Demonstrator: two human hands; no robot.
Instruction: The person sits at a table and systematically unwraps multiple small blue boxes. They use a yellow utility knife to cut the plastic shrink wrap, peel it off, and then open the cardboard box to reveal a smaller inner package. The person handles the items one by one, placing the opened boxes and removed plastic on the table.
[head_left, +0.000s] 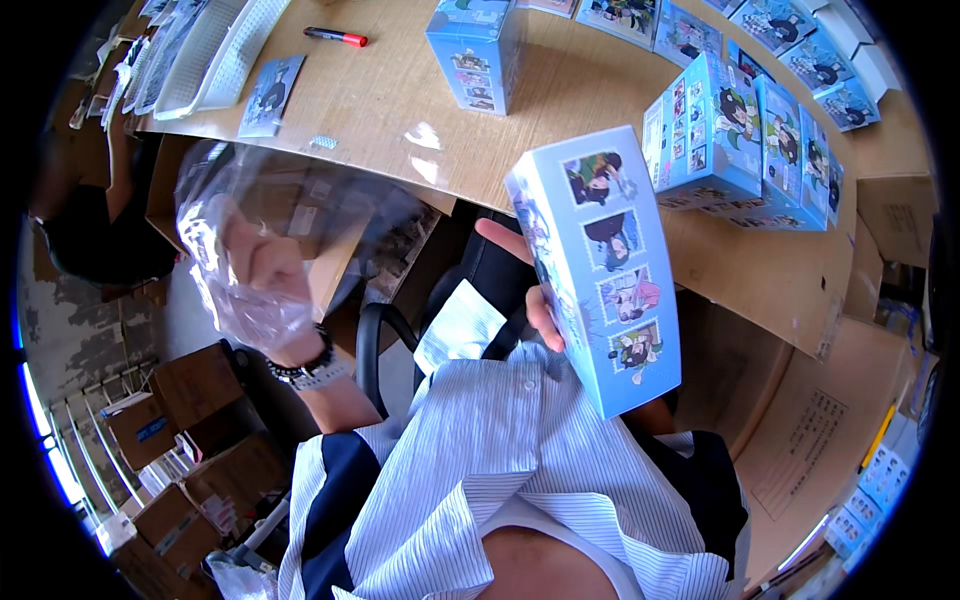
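Observation:
My left hand (264, 259) is raised at the front edge of the table, its fingers curled inside a clear plastic bag (202, 247). The thin film wraps the hand down to the wrist, and its far end is blurred. In my right hand (544, 319) is a light blue printed carton (626, 277), tilted in front of my chest. Four-sided and tall, it shows a column of stamp-like cartoon pictures on the side towards me. Some fingers show at its left edge; the rest of that hand is hidden behind it.
On the wooden table (360, 97) stand a similar blue carton (480, 67) and a group of cartons (709, 135) at right. Printed cards, a red-capped marker (335, 37), a lone card (271, 97) and white plastic baskets (214, 60) lie there too. Cardboard boxes (817, 420) flank me.

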